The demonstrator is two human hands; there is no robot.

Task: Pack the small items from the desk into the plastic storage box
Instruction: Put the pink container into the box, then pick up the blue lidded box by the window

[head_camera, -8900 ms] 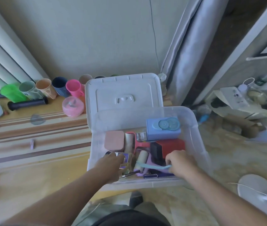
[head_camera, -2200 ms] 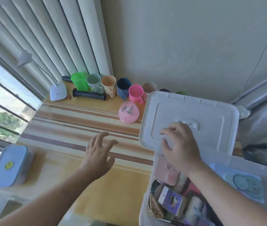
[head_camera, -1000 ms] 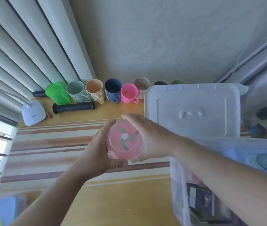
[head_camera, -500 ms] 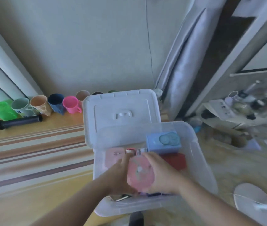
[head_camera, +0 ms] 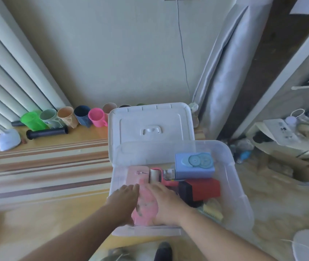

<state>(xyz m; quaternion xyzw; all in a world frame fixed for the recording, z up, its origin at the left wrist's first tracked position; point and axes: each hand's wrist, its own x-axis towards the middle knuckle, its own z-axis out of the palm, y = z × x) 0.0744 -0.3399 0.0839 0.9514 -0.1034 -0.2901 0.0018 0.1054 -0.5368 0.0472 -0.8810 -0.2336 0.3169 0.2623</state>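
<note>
you've got both hands down in the plastic storage box point(head_camera: 231, 194), left hand point(head_camera: 125, 202) and right hand point(head_camera: 166, 201) cupped round the pink round container point(head_camera: 146, 204), gripping it from either side. it sits at the box's 7 o'clock corner, beside the red box point(head_camera: 204, 189) at 3 o'clock of it. looks like the placing step. next you'd let go, then head for the mugs point(head_camera: 96, 117) up at 11 o'clock on the desk point(head_camera: 42, 166).
</note>
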